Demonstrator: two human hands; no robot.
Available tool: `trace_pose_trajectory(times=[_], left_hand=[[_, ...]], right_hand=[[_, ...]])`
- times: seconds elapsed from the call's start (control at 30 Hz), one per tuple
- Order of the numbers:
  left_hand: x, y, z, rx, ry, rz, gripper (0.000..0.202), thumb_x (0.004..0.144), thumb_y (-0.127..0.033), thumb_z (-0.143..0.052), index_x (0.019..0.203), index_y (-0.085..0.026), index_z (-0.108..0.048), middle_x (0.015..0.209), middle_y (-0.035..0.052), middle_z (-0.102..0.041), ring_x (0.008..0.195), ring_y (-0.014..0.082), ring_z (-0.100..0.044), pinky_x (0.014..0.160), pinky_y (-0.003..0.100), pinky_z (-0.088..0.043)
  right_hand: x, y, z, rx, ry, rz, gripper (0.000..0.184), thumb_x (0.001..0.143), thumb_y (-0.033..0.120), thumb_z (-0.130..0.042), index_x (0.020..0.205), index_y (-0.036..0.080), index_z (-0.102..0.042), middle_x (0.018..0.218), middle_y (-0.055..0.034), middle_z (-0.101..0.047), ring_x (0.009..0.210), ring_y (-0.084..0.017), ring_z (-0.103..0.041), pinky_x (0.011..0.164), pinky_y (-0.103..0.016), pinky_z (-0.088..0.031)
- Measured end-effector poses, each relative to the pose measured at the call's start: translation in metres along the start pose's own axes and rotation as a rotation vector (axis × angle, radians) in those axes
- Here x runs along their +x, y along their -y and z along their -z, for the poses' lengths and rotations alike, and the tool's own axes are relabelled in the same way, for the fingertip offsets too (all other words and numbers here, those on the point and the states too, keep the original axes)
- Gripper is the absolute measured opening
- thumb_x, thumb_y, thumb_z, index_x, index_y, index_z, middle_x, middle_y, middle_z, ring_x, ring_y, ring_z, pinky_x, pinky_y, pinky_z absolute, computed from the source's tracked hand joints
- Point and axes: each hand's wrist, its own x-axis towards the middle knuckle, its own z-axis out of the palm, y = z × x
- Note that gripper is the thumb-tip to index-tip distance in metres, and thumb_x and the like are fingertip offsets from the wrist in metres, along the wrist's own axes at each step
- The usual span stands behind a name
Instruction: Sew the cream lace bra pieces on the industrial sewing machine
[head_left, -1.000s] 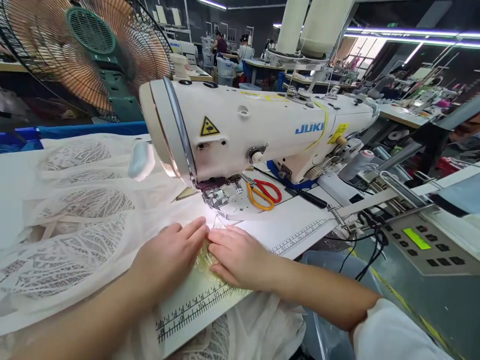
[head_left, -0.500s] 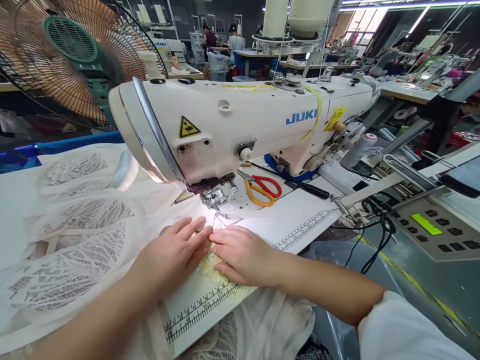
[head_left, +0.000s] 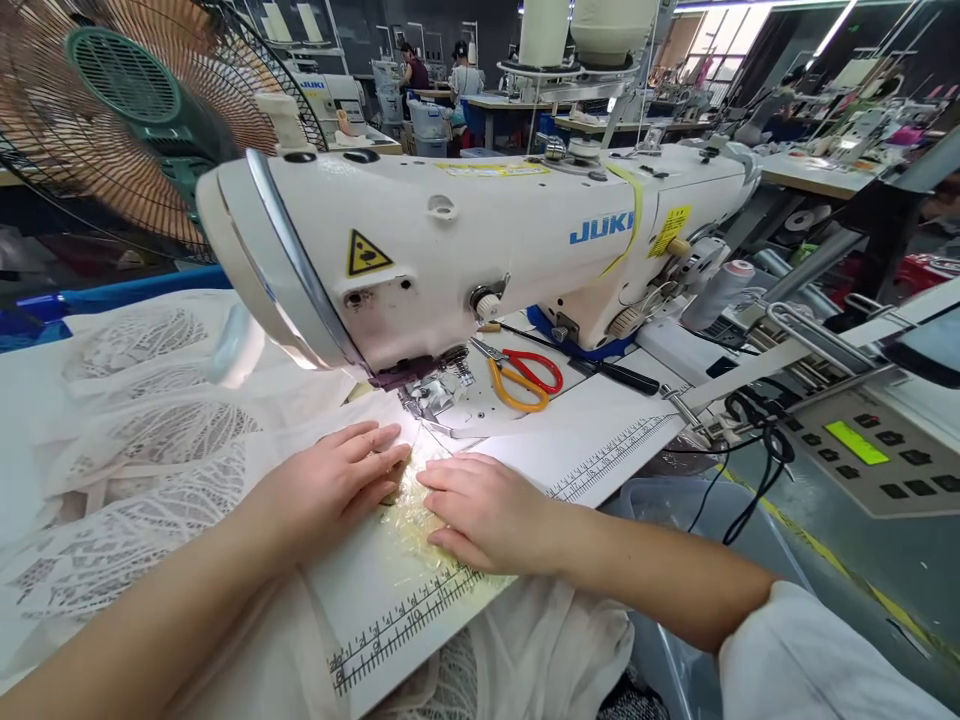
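Note:
On the white sewing bed, the pale lace fabric (head_left: 135,440) is gathered in front of the needle area of a white JUKI sewing machine (head_left: 480,230). My left hand (head_left: 341,480) lies on the fabric with its fingers stretched toward the presser foot (head_left: 427,400). To its right, my right hand (head_left: 480,510) rests flat with fingers extended, near a patch of tape-like, yellowish clear film (head_left: 412,520) on the bed. A gap separates the two hands. More pale cloth (head_left: 532,650) hangs over the front edge.
Orange-and-red-handled snips (head_left: 521,380) and a black-handled screwdriver (head_left: 626,378) lie behind the needle area. A large fan (head_left: 127,90) stands at the left. On the right are a control panel (head_left: 855,445) and a clear plastic bin (head_left: 652,600) below.
My left hand has slid left, away from the right hand, uncovering more of the yellowish film. The fabric beneath it has shifted left slightly. My right hand has stayed nearly in place.

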Motion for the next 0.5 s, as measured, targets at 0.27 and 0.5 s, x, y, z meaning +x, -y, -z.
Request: trace_pose_trajectory(times=[0.27, 0.5], left_hand=[[0.003, 0.011, 0.000, 0.005, 0.029, 0.043, 0.057, 0.092, -0.054, -0.026, 0.121, -0.024, -0.064, 0.127, 0.0066, -0.064, 0.116, 0.0271, -0.059, 0.094, 0.039, -0.053], [0.008, 0.018, 0.001, 0.008, 0.038, 0.062, 0.062, 0.091, -0.058, -0.022, 0.118, -0.023, -0.066, 0.125, 0.0082, -0.065, 0.116, 0.0278, -0.059, 0.097, 0.041, -0.051]], right_hand=[[0.001, -0.001, 0.000, -0.007, -0.051, 0.015, 0.025, 0.087, 0.033, -0.053, 0.087, 0.012, -0.066, 0.112, -0.0113, -0.068, 0.106, -0.024, -0.061, 0.096, -0.035, -0.048], [0.001, 0.000, -0.001, -0.003, -0.042, 0.023, 0.024, 0.087, 0.034, -0.054, 0.088, 0.012, -0.065, 0.113, -0.0114, -0.067, 0.107, -0.024, -0.060, 0.097, -0.035, -0.047]])
